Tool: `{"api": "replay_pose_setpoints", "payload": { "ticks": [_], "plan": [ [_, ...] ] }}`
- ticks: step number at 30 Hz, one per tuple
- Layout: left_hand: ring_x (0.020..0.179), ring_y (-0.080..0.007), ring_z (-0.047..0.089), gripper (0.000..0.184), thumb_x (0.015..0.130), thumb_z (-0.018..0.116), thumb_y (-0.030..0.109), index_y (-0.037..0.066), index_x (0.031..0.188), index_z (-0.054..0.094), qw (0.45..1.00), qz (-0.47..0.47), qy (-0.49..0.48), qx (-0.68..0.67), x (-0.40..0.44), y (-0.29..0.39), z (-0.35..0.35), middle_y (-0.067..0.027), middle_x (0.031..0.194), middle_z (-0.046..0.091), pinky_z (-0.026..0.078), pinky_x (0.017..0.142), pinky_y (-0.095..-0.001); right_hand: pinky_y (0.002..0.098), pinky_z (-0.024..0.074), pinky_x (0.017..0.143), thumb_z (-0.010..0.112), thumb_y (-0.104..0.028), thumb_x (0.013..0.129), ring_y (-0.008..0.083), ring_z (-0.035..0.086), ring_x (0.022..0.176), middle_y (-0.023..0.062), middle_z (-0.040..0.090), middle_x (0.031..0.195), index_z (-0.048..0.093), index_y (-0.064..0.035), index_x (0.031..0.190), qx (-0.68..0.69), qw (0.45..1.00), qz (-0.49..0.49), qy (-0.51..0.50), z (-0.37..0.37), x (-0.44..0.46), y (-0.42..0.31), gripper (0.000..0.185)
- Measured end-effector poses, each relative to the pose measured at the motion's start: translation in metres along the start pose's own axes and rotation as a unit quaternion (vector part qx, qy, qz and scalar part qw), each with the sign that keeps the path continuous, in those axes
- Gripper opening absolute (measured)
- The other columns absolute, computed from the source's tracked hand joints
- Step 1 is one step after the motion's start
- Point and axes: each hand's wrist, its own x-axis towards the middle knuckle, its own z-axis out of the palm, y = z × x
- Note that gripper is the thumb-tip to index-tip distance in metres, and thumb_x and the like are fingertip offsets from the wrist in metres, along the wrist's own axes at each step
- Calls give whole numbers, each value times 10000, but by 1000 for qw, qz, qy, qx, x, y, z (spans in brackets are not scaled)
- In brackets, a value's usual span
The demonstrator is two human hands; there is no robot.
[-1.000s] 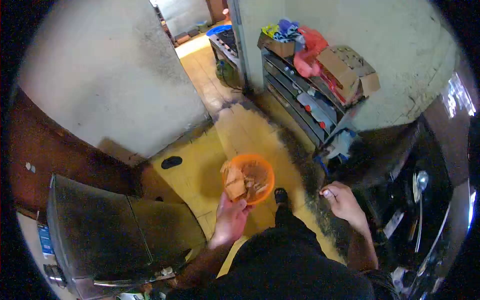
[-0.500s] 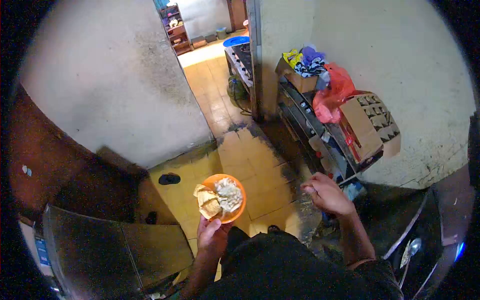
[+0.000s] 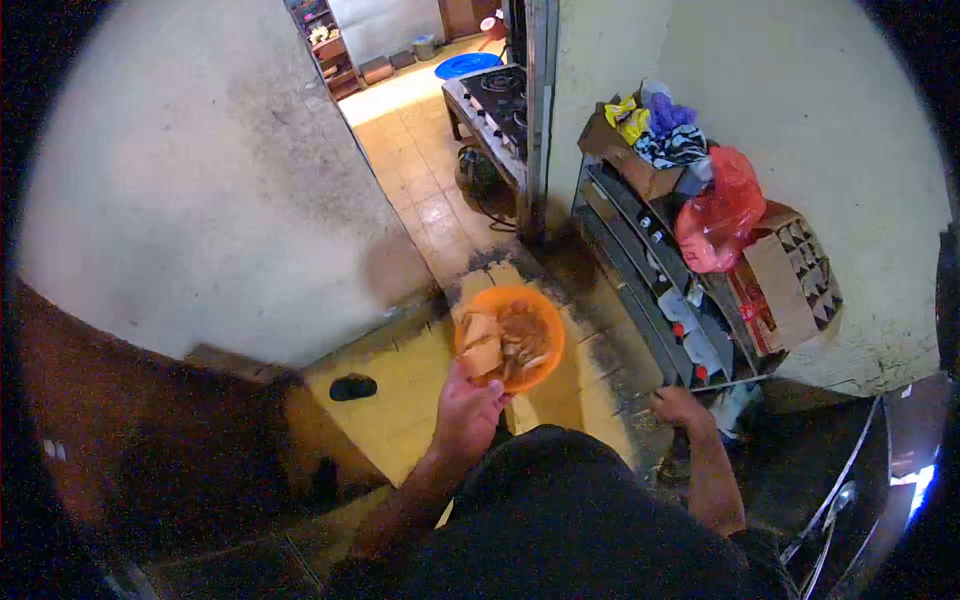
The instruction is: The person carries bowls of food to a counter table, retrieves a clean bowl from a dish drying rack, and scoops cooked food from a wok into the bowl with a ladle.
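An orange bowl (image 3: 548, 335) is held out over the yellow floor by my left hand (image 3: 467, 415), with the thumb on its near rim and the other fingers hidden beneath. Folded tan pieces (image 3: 481, 345) lie at the left side of the bowl, beside a blurred brownish and pale mass (image 3: 524, 335). My right hand (image 3: 679, 407) is apart from the bowl, near the lower end of the shelf unit, with its fingers curled in. Whether anything small is inside those fingers cannot be made out.
On the right, a grey shelf unit (image 3: 640, 265) carries a red plastic bag (image 3: 722, 210) and cardboard boxes (image 3: 780, 290). Ahead, a doorway leads to a stove (image 3: 495, 100) and a blue lid (image 3: 468, 66). A black slipper (image 3: 353, 387) lies on the floor at left.
The view has moved forward towards the doorway. My left hand still carries the bowl, now higher and further right in view than half a second ago. My right hand sits lower in view, still closed.
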Motion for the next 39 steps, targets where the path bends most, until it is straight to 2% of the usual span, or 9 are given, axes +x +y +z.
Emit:
{"api": "replay_pose_setpoints", "payload": {
  "ticks": [3,8,16,18,24,29,32,35,39],
  "plan": [
    [1272,-277,511,671,798,665,16,88,1393,362,998,-48,-28,9,50,39,-17,-96,1374,497,447,1041,-464,418,520,790,507,-363,941,302,688,882,167,713,947,686,-23,937,77,997,10,2,57,45,25,385],
    [1258,-268,519,706,779,713,42,96,1392,366,994,-85,-67,-2,142,68,-13,-92,1370,498,448,1032,-450,455,519,772,528,-388,933,362,676,865,201,698,911,707,-57,979,113,990,51,74,-30,47,-72,379],
    [1234,-251,534,705,776,742,114,104,1387,391,983,-150,-104,-26,261,64,13,-74,1360,517,466,1002,-404,455,514,736,553,-361,921,361,677,809,190,693,846,700,-45,915,130,981,90,111,-94,112,-49,349],
    [1237,-249,534,709,774,740,113,104,1392,391,985,-141,-92,-22,285,65,18,-71,1353,523,471,998,-398,445,511,717,566,-319,913,340,677,765,176,692,807,709,-47,869,165,970,73,161,-87,147,-19,311],
    [1290,-248,498,697,826,644,53,107,1450,338,989,-97,-95,-60,367,70,14,-67,1409,487,461,1026,-406,440,502,707,568,-333,905,334,678,770,181,691,811,710,-40,881,164,962,36,215,-159,228,-39,326],
    [1296,-256,494,693,850,617,37,93,1468,308,991,-73,-84,-72,448,104,-12,-93,1419,471,450,1047,-402,444,493,692,577,-346,906,348,679,785,198,690,834,694,-12,881,152,965,-4,214,-251,290,-116,356],
    [1290,-266,499,708,839,635,32,77,1465,307,993,-62,-67,-70,501,140,-34,-110,1412,474,453,1048,-407,438,491,678,594,-339,901,336,680,776,202,690,849,690,-3,879,177,973,-5,151,-274,358,-150,351],
    [1270,-273,518,718,826,651,18,67,1457,313,995,-72,-19,-63,545,185,-57,-121,1399,485,457,1049,-415,413,483,649,607,-299,897,279,665,716,177,685,801,683,5,867,160,967,-46,190,-305,422,-199,315],
    [1257,-284,531,706,817,658,7,62,1439,329,996,-70,21,-48,596,242,-89,-128,1374,501,459,1053,-435,380,496,662,613,-253,903,231,664,725,154,690,796,698,-6,882,200,966,-121,111,-388,486,-318,262]
  ]
}}
